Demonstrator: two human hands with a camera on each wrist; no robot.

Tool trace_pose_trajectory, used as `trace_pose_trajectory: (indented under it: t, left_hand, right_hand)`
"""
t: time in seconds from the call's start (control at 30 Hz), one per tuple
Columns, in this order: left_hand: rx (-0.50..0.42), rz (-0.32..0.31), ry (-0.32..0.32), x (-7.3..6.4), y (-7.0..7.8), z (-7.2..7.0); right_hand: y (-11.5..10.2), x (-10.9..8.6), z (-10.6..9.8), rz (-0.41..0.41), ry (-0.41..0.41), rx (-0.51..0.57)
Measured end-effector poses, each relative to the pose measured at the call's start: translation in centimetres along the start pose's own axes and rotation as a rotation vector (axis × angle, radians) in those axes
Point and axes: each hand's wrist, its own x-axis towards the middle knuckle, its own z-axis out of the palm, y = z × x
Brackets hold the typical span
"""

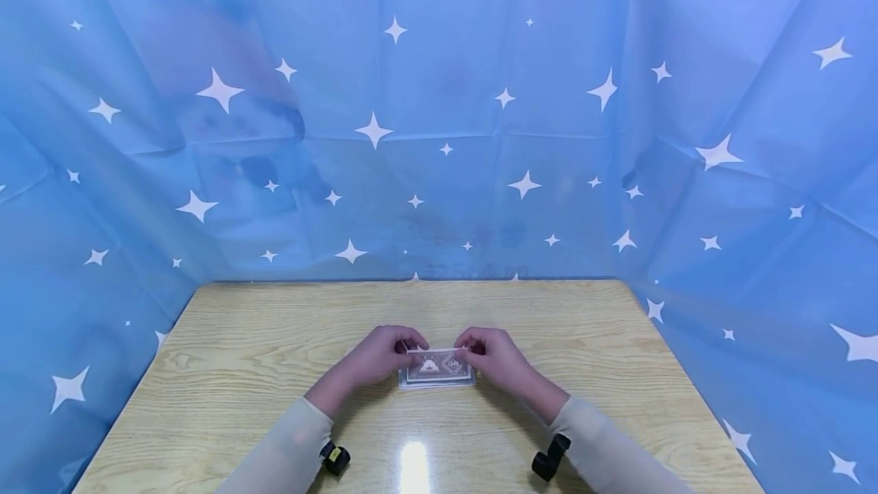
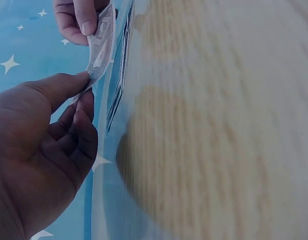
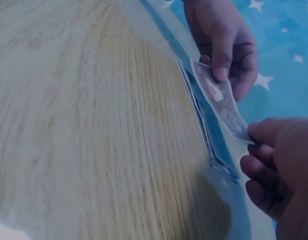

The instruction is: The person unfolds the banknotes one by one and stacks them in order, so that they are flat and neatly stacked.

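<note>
A small banknote-like paper slip (image 1: 439,366), greyish with a white border and white printed figures, is held up between both hands. My left hand (image 1: 380,355) pinches its left end between thumb and fingers. At the other end, my right hand (image 1: 497,359) grips it the same way. The slip bends slightly along its length in the right wrist view. Just under it lies a thin stack of flat slips (image 3: 201,120) on the table, its near edge showing below the held slip in the head view. The fingertips behind the slip are partly hidden.
A light wood-grain table (image 1: 274,326) spans the space below the hands. Behind and at both sides hangs a blue cloth (image 1: 446,97) with white stars. Black wrist cameras (image 1: 336,458) sit at both sleeves. A bright reflection shines on the table's near part.
</note>
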Motion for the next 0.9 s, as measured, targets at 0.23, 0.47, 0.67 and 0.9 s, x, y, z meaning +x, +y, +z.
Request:
trace_pose_trajectory:
  t: [0.23,0.47,0.67,0.9]
  left_hand:
    - [0.048,0.025,-0.014,0.06,0.09,0.25]
    - [0.12,0.035,-0.014,0.4,-0.11,0.34]
    - [0.163,0.028,-0.021,0.48,0.01,0.29]
    - [0.188,0.029,-0.011,0.53,-0.01,0.49]
  right_hand:
    - [0.3,0.09,0.36,-0.021,-0.01,-0.069]
    - [0.07,0.24,0.58,-0.041,-0.005,-0.148]
    - [0.02,0.4,0.68,-0.059,-0.003,-0.195]
    - [0.73,0.52,0.93,-0.084,0.005,-0.234]
